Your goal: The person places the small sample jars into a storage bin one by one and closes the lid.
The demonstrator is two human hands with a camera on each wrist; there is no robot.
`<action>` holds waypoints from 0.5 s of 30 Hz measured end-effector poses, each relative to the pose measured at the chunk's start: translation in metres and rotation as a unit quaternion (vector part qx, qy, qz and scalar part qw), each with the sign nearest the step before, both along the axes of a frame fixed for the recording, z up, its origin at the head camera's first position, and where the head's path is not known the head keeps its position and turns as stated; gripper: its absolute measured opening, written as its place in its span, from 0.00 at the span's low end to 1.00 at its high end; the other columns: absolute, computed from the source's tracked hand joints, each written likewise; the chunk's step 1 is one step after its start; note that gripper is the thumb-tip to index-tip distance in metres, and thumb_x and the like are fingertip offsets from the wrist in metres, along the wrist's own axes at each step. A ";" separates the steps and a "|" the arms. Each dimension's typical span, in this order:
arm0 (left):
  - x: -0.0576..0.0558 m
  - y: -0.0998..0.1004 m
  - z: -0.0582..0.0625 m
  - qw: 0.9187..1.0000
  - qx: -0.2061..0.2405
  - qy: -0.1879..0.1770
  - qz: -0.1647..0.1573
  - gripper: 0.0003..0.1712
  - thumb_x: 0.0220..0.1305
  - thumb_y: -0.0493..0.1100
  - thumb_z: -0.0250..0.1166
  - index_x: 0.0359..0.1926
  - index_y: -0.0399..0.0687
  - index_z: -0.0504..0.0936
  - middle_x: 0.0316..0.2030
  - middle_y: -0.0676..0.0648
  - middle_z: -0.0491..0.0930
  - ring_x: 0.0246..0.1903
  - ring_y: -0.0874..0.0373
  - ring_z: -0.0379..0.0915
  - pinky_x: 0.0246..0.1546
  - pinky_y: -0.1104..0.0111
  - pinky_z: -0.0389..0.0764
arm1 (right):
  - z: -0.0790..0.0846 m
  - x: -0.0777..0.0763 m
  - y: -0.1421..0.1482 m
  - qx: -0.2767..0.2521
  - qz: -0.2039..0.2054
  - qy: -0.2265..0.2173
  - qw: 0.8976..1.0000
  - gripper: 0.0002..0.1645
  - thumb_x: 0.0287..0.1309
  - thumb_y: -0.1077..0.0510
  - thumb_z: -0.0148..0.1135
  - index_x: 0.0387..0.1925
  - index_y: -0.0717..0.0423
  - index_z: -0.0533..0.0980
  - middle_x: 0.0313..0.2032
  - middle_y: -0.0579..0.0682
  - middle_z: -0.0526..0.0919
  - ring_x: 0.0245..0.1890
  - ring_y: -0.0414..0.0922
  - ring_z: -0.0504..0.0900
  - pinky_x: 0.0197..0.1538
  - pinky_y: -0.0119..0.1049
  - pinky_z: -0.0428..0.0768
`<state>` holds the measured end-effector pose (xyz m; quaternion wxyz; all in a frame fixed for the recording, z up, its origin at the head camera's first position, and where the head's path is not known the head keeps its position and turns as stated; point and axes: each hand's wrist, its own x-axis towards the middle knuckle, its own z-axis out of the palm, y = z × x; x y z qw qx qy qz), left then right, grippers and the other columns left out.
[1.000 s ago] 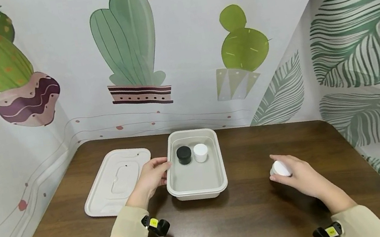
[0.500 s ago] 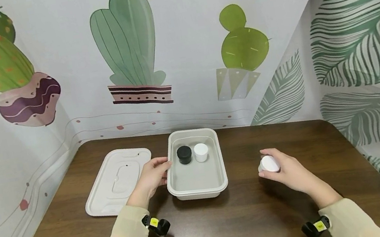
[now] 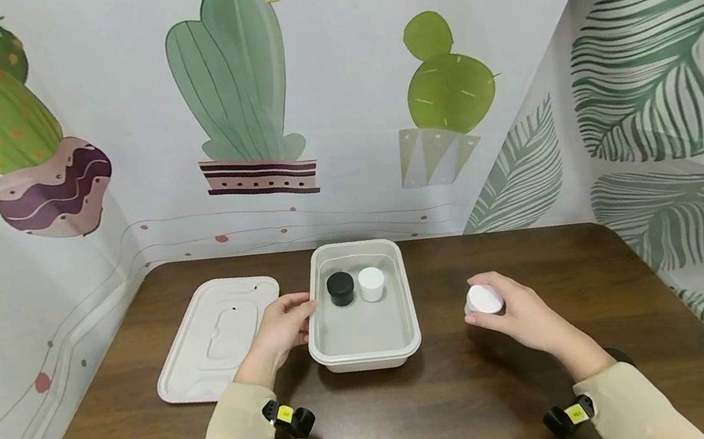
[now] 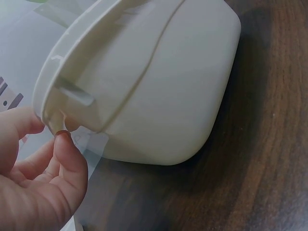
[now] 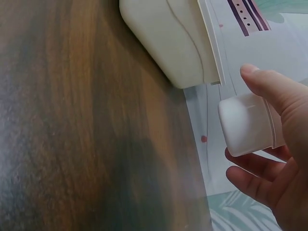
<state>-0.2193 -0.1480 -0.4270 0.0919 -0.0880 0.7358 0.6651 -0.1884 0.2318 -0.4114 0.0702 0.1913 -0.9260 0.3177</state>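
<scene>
A pale grey plastic storage box (image 3: 365, 338) stands on the table, with a black-lidded jar (image 3: 340, 289) and a white-lidded jar (image 3: 372, 284) side by side toward its far end. My left hand (image 3: 281, 332) pinches the box's left rim between thumb and fingers; the left wrist view shows the grip on the rim (image 4: 48, 96) up close. To the right of the box, my right hand (image 3: 513, 307) holds another white jar (image 3: 483, 299) between thumb and fingers, above the tabletop. In the right wrist view this jar (image 5: 246, 124) lies sideways to the camera, its base showing.
The box's flat white lid (image 3: 221, 338) lies on the table left of the box, partly behind the left hand. A brown wooden table (image 3: 394, 430) bears everything. Beyond its far edge stands a wall cloth (image 3: 345, 96) printed with cacti and leaves.
My right hand has moved left toward the box, carrying the white jar. The left hand keeps its pinch on the rim, and the box and the jars inside stay put.
</scene>
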 end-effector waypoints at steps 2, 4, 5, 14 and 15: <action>0.000 0.000 0.000 1.000 0.002 0.000 0.000 0.23 0.64 0.42 0.60 0.58 0.36 0.71 0.44 0.36 0.78 0.26 0.59 0.75 0.24 0.71 0.78 | 0.000 -0.001 -0.002 -0.004 0.001 0.003 1.000 0.35 0.48 0.47 0.72 0.56 0.53 0.70 0.48 0.53 0.79 0.41 0.46 0.77 0.40 0.39 0.78; 0.001 0.000 0.002 1.000 0.004 -0.002 -0.001 0.23 0.65 0.42 0.59 0.58 0.36 0.71 0.44 0.36 0.78 0.27 0.59 0.76 0.24 0.71 0.78 | 0.001 -0.002 -0.003 -0.008 0.003 0.006 1.000 0.35 0.49 0.48 0.72 0.57 0.53 0.70 0.48 0.52 0.79 0.41 0.45 0.77 0.41 0.38 0.78; 0.001 0.000 0.003 1.000 0.005 -0.004 -0.002 0.23 0.65 0.42 0.59 0.58 0.36 0.71 0.44 0.35 0.78 0.27 0.58 0.76 0.24 0.71 0.78 | 0.001 -0.002 -0.004 -0.011 0.003 0.006 1.000 0.35 0.48 0.48 0.72 0.57 0.53 0.70 0.48 0.52 0.79 0.41 0.45 0.77 0.41 0.38 0.78; 0.019 0.007 0.031 1.000 -0.003 -0.001 -0.010 0.22 0.66 0.39 0.57 0.58 0.31 0.70 0.43 0.34 0.77 0.29 0.57 0.76 0.25 0.73 0.77 | 0.000 -0.005 -0.013 -0.044 -0.010 -0.006 0.999 0.39 0.47 0.50 0.73 0.59 0.54 0.67 0.46 0.54 0.80 0.40 0.46 0.79 0.40 0.39 0.78; 0.020 0.007 0.032 1.000 -0.004 -0.001 -0.010 0.22 0.66 0.39 0.57 0.58 0.31 0.70 0.44 0.34 0.77 0.29 0.57 0.75 0.25 0.73 0.77 | 0.000 -0.005 -0.014 -0.049 -0.010 -0.005 0.999 0.39 0.46 0.51 0.73 0.59 0.54 0.67 0.46 0.54 0.80 0.39 0.46 0.79 0.40 0.38 0.78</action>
